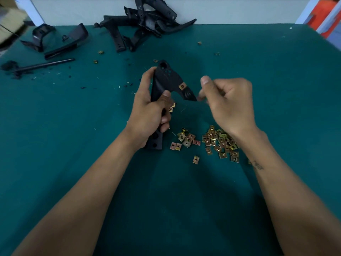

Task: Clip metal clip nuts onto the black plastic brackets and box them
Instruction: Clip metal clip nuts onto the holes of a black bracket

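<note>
My left hand (pixel 153 109) grips a black plastic bracket (pixel 167 80) by its long leg and holds it up over the green table. One brass-coloured clip nut (pixel 182 86) sits clipped on the bracket's right arm. A few more clip nuts (pixel 172 107) peek out under my left thumb. My right hand (pixel 228 102) hovers just right of the bracket's tip, fingers curled and blurred; what it holds, if anything, is hidden. Two loose heaps of clip nuts (pixel 220 143) lie on the table below my hands.
A pile of black brackets (pixel 144 24) lies at the back against the wall. More black parts (pixel 60 39) and a black rod (pixel 44 64) sit at the back left. Stray clip nuts (pixel 100 52) and plastic shavings dot the green table (pixel 276 80).
</note>
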The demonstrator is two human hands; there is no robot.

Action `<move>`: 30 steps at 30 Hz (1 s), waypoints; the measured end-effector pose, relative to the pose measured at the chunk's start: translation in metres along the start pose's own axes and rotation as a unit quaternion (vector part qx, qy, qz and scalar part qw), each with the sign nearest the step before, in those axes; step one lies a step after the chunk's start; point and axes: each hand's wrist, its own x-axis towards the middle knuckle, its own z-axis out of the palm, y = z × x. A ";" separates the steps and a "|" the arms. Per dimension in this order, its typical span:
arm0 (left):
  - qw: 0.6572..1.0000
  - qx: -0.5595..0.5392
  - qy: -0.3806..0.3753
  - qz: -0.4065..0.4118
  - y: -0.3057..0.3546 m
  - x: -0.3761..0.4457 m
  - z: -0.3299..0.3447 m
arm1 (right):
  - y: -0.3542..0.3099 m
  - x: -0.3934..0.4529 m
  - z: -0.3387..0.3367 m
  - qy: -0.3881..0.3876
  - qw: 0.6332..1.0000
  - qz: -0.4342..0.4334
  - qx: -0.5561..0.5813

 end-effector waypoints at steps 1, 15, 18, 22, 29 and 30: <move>1.000 -0.021 0.008 -0.010 0.000 0.001 -0.001 | 0.002 0.001 -0.002 -0.036 0.999 0.022 -0.003; 0.995 -0.076 0.025 -0.052 0.006 0.002 -0.004 | -0.011 -0.009 0.011 -0.342 0.925 0.035 -0.159; 0.998 -0.054 0.008 -0.043 0.004 0.002 -0.005 | -0.007 -0.007 0.009 -0.323 0.937 0.045 -0.127; 0.998 -0.041 -0.023 -0.033 0.002 0.002 -0.004 | 0.006 0.002 -0.002 -0.214 0.966 0.131 0.057; 0.996 -0.030 -0.080 -0.025 0.002 0.002 -0.006 | 0.006 0.010 -0.010 -0.034 0.860 0.203 0.467; 0.995 -0.026 -0.091 -0.028 0.001 0.002 -0.006 | 0.004 0.010 -0.009 -0.034 0.848 0.204 0.488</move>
